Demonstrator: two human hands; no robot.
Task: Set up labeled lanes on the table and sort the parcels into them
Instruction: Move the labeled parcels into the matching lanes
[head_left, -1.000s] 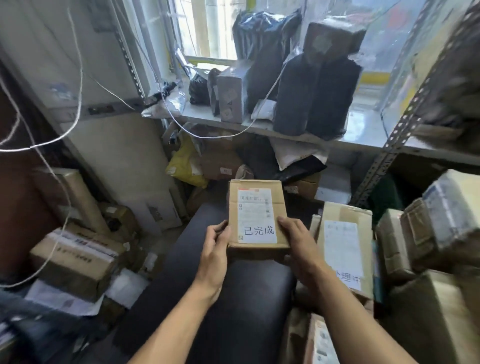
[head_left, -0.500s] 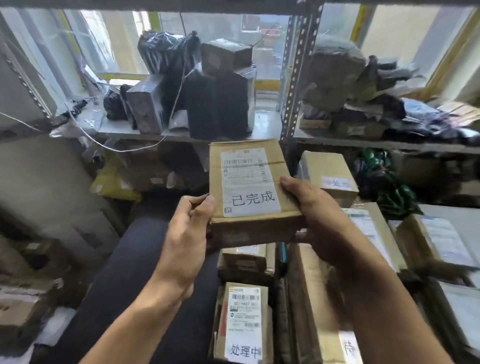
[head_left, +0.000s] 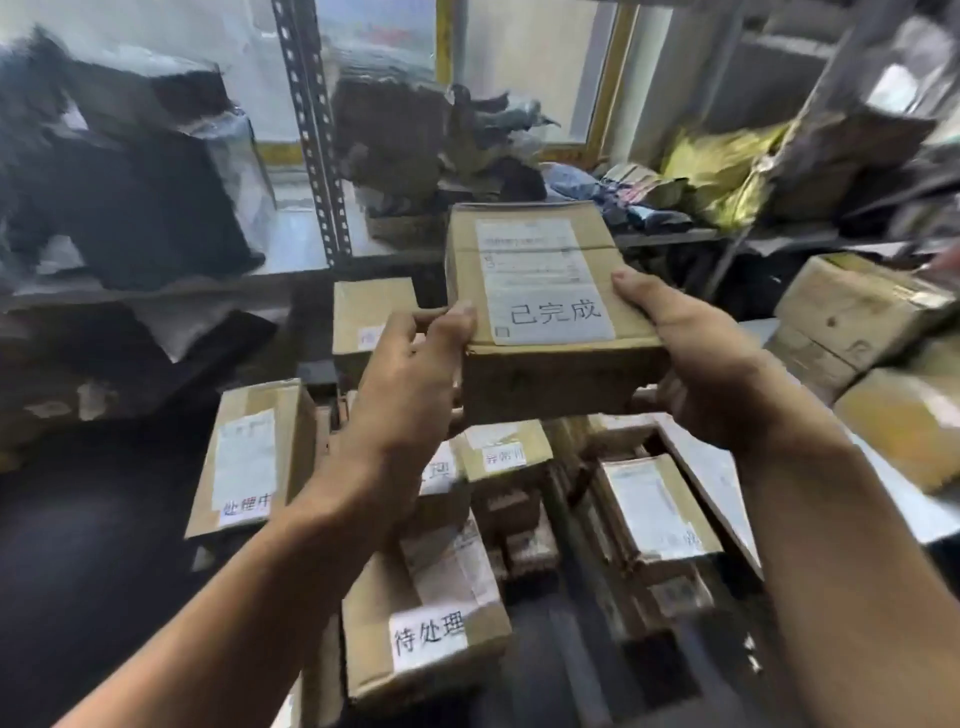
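Now: brown cardboard parcel (head_left: 540, 322), white 已完成 label, gripped by left hand (head_left: 410, 384), right hand (head_left: 696, 364).

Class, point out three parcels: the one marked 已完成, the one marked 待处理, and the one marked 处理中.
已完成 parcel (head_left: 548, 304), head view, on its white label.
待处理 parcel (head_left: 429, 632), head view, on its white label strip.
处理中 parcel (head_left: 248, 460), head view, on its white label.

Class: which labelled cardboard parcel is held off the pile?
The parcel labelled 已完成, gripped between left hand and right hand; the other parcels lie below.
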